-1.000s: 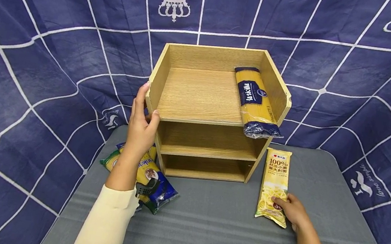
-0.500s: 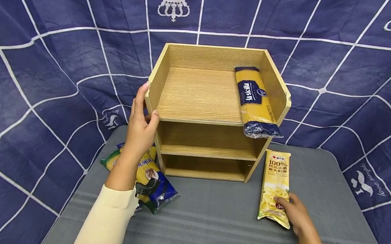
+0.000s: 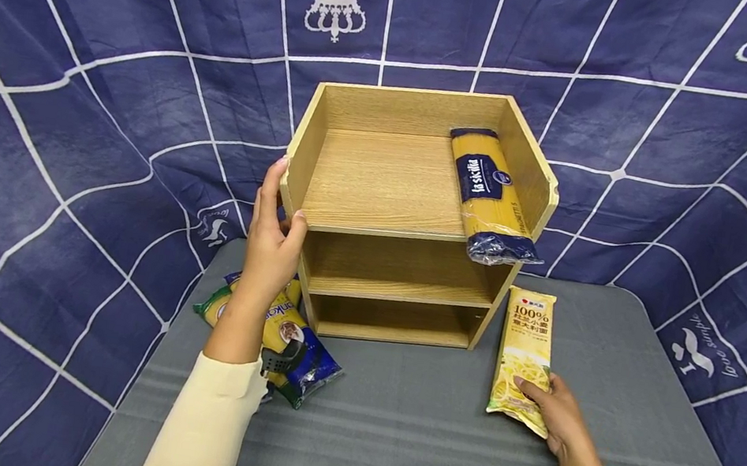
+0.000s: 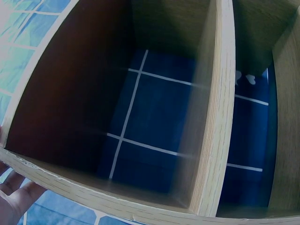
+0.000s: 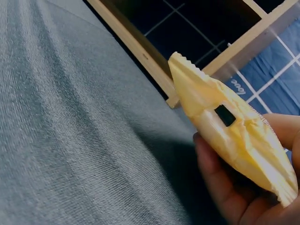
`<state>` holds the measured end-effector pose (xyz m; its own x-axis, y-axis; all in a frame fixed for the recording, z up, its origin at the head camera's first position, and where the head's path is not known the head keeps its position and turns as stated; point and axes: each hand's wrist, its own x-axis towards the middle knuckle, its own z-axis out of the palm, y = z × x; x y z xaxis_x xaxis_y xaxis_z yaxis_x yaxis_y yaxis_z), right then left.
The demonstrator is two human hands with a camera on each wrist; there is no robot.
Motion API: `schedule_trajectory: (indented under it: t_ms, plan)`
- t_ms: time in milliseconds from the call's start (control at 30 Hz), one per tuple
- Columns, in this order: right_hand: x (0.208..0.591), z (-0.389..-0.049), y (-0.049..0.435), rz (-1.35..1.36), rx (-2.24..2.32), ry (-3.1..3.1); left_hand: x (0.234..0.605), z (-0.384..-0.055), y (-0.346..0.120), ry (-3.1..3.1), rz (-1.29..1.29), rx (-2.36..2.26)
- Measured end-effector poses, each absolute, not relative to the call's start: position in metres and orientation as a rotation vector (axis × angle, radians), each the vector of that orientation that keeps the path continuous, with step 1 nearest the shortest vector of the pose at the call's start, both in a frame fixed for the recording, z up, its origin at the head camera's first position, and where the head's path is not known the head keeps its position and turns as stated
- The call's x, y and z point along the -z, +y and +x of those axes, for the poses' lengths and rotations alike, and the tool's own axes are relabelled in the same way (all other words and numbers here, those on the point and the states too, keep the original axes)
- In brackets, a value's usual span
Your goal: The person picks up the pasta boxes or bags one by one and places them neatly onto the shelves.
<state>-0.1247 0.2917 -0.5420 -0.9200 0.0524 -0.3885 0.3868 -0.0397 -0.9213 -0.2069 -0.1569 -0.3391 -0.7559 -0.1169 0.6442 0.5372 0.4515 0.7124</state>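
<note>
My right hand [image 3: 561, 415] grips the lower end of a yellow pasta packet [image 3: 523, 350] right of the wooden shelf unit [image 3: 380, 186], with the thumb across its printed front. In the right wrist view the crimped end of the packet [image 5: 225, 122] faces the camera, held above the grey cloth, with fingers on both sides. My left hand [image 3: 266, 254] holds the unit's left side panel near the top shelf, thumb at the front edge. The left wrist view shows part of that hand [image 4: 18, 199] against the panel's edge. A blue-and-yellow spaghetti packet [image 3: 486, 193] lies on the top shelf, along the right wall.
Several blue, green and yellow pasta bags [image 3: 294, 341] lie overlapping left of the unit, partly behind my left forearm. The unit has two lower compartments with open fronts. A blue checked curtain [image 3: 432, 18] hangs behind and at both sides of the grey cloth surface [image 3: 389, 426].
My right hand shifts the yellow pasta packet slightly, first to the right, then back left. The left hand and the shelf unit stay in place.
</note>
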Motion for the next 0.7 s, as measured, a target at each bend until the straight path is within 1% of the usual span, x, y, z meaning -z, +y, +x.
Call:
schedule_trajectory:
  t_ms: [400, 700]
  plan:
    - [0.55, -0.116, 0.293, 0.501, 2.139, 1.947, 0.337, -0.205, -0.154, -2.064, -0.339, 1.38]
    - [0.552, -0.108, 0.293, 0.447, 2.198, 1.912, 0.339, -0.209, -0.154, -2.082, -0.302, 1.367]
